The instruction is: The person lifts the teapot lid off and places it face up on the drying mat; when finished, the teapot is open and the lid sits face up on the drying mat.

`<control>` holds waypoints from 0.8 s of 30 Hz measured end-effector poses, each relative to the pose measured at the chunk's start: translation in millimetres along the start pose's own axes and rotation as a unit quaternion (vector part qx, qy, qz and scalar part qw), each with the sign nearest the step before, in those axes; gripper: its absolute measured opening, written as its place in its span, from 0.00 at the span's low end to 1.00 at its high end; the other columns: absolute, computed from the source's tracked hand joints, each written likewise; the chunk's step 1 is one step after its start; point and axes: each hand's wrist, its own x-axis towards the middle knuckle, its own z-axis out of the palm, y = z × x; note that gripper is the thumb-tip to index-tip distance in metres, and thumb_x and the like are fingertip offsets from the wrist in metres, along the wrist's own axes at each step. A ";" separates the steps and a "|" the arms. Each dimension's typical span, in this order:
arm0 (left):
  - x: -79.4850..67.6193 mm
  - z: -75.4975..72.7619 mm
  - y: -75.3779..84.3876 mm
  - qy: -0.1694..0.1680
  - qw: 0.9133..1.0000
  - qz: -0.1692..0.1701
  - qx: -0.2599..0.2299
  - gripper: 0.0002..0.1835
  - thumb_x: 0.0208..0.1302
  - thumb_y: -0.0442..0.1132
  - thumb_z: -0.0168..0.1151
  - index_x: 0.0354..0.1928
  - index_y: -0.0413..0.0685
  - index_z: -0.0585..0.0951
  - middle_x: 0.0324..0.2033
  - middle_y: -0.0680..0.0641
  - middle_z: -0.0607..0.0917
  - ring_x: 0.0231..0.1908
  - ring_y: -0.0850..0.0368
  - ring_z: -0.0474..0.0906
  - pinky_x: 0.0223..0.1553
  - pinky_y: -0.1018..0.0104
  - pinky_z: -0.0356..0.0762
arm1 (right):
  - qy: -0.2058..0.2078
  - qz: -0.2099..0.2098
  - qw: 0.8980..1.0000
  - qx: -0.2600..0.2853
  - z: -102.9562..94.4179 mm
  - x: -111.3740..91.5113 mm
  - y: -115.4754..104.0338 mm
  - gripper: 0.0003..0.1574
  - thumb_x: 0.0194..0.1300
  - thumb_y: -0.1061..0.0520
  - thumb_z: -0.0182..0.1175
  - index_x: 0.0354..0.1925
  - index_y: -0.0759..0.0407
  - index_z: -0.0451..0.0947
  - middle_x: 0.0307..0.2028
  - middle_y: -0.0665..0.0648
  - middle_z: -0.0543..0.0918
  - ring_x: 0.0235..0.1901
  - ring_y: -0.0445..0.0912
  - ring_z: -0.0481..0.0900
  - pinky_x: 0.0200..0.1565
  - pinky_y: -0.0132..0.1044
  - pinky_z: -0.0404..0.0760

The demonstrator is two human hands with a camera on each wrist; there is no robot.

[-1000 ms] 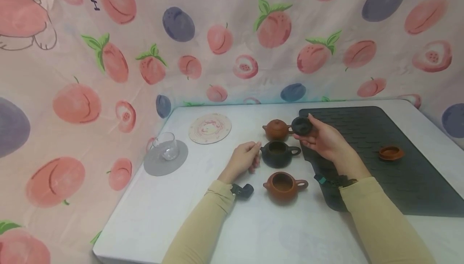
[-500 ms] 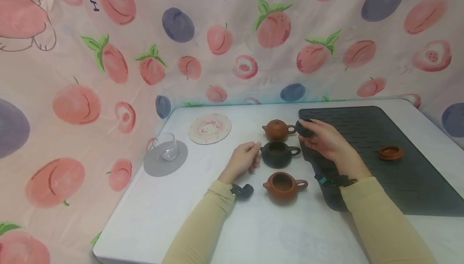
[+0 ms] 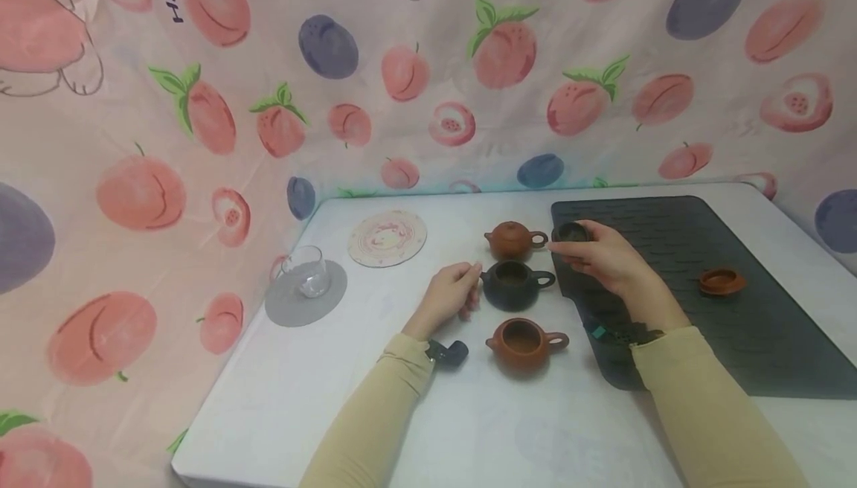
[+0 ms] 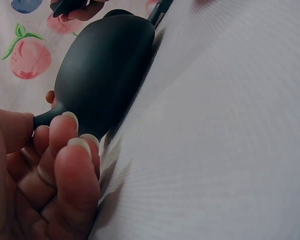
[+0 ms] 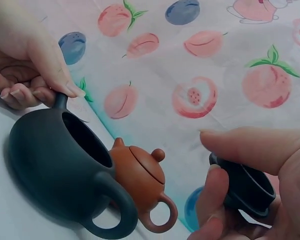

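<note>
My left hand (image 3: 450, 291) pinches the spout of the lidless black teapot (image 3: 512, 296), which stands upright on the white table. Thumb and fingers meet at that spout in the left wrist view. To the right, my right hand (image 3: 612, 259) holds a small black teapot lid (image 5: 246, 189) in the air above the dark mat's left edge. Its hollow underside faces partly upward. Just behind the black teapot sits a brown teapot (image 3: 512, 240) with its lid on. In front of it stands a reddish-brown teapot (image 3: 521, 358) without a lid.
A brown teapot lid (image 3: 721, 283) lies on the dark ridged mat (image 3: 669, 339) at right. Far left, a glass cup (image 3: 313, 271) stands on a grey round mat (image 3: 288, 313). Behind it lies a patterned round coaster (image 3: 364, 250). A fruit-print cloth (image 3: 442, 42) hangs behind the table.
My right hand has turned the black lid over in its fingers and shifted it slightly right. The left hand and the teapots have stayed in place.
</note>
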 end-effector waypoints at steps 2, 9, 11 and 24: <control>-0.2 0.3 -0.1 0.000 1.000 0.000 -0.001 0.25 0.79 0.58 0.51 0.29 0.46 0.76 0.21 0.47 0.81 0.16 0.54 0.76 0.19 0.61 0.79 | 0.003 -0.001 1.000 -0.012 -1.3 -0.4 0.0 0.42 0.68 0.50 0.70 0.68 0.64 0.60 0.53 0.62 0.74 0.48 0.53 0.77 0.53 0.42 0.78; -0.7 0.7 -0.6 0.000 1.000 0.000 -0.004 0.25 0.79 0.57 0.50 0.28 0.46 0.76 0.21 0.47 0.81 0.16 0.54 0.76 0.19 0.61 0.79 | 0.007 -0.014 0.998 -0.065 -12.4 -4.6 -2.1 0.51 0.67 0.47 0.71 0.77 0.58 0.56 0.77 0.65 0.54 0.51 0.50 0.83 0.54 0.42 0.78; -1.0 0.5 -0.1 0.000 1.000 0.001 -0.001 0.25 0.80 0.56 0.50 0.28 0.46 0.76 0.21 0.47 0.81 0.16 0.54 0.76 0.19 0.61 0.79 | 0.010 -0.017 0.997 -0.072 -16.2 -5.8 -2.0 0.51 0.67 0.45 0.71 0.77 0.57 0.57 0.78 0.64 0.53 0.48 0.48 0.84 0.52 0.41 0.79; 0.4 0.8 -1.0 0.002 1.000 0.005 -0.005 0.24 0.80 0.55 0.50 0.29 0.46 0.76 0.20 0.47 0.81 0.16 0.55 0.76 0.18 0.61 0.79 | 0.017 -0.018 0.986 -0.167 -32.6 -7.1 3.7 0.51 0.61 0.40 0.75 0.73 0.53 0.64 0.74 0.67 0.60 0.59 0.60 0.75 0.58 0.56 0.74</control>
